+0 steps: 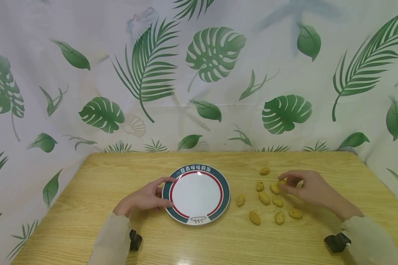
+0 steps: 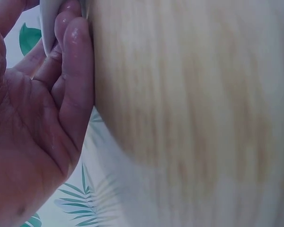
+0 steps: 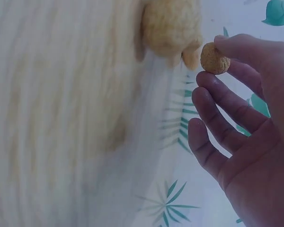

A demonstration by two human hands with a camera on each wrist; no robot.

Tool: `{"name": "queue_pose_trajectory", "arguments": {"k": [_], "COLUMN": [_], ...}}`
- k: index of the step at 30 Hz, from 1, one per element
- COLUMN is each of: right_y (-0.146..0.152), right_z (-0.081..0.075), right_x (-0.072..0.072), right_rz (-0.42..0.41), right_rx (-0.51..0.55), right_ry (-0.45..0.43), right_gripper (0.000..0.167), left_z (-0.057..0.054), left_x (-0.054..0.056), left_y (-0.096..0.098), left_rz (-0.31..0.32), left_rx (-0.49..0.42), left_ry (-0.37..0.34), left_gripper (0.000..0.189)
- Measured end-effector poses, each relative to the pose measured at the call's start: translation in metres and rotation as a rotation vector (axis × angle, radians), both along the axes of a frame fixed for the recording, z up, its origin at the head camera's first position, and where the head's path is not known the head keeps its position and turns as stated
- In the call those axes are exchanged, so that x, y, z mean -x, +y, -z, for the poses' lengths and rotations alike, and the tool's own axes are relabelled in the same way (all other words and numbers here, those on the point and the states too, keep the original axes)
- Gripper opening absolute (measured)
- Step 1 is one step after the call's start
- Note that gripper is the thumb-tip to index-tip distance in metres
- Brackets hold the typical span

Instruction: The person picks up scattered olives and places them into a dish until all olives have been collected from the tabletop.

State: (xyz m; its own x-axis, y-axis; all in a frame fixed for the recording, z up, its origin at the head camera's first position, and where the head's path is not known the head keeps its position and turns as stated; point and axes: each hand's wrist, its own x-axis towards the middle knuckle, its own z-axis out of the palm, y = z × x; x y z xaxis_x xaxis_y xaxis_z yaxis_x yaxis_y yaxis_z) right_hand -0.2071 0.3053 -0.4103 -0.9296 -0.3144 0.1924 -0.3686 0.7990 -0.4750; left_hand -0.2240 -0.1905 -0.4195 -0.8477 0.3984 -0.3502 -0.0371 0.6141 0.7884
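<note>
From my station I see the person's left hand [image 1: 144,195] gripping the left edge of a round white plate [image 1: 196,195], thumb and index finger on the rim; the left wrist view shows other fingertips tucked close against the edge, so I read a narrow grip on the plate. The plate has a dark teal border, a red ring and white Chinese lettering along its far side, and it sits left of a scatter of nine wrinkled, yellow-brown nut-like pieces [image 1: 264,198] on the wood-grain table [image 1: 126,169]. The right hand [image 1: 308,187] is just beyond the right side of that scatter, and my right wrist view shows it pinching one more nut-like piece [image 3: 214,58] between thumb and index finger, the other fingers bent and apart from it. Behind the table I have a white leaf-printed cloth [image 1: 232,88]
</note>
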Motion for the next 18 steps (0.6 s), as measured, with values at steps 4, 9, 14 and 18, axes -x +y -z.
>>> {"name": "queue_pose_trajectory", "arguments": {"k": [4, 9, 14, 18], "right_y": [-0.006, -0.014, -0.021, -0.027], "right_z": [-0.004, -0.009, -0.011, -0.011], "right_x": [-0.001, -0.001, -0.001, -0.002], "right_rz": [-0.008, -0.027, -0.06, -0.085], "right_rx": [0.012, 0.007, 0.034, 0.051], "right_ry": [0.003, 0.02, 0.048, 0.071], "right_gripper": [0.023, 0.024, 0.021, 0.019], "left_z": [-0.001, -0.003, -0.004, -0.004], "left_x": [0.0, -0.001, -0.002, -0.002], "left_y": [0.001, 0.002, 0.003, 0.003], "left_rz": [-0.002, -0.026, -0.044, -0.038], "left_rx": [0.006, 0.023, 0.023, 0.018], "left_ry": [-0.004, -0.016, -0.028, -0.031], "left_gripper": [0.075, 0.076, 0.077, 0.077]}}
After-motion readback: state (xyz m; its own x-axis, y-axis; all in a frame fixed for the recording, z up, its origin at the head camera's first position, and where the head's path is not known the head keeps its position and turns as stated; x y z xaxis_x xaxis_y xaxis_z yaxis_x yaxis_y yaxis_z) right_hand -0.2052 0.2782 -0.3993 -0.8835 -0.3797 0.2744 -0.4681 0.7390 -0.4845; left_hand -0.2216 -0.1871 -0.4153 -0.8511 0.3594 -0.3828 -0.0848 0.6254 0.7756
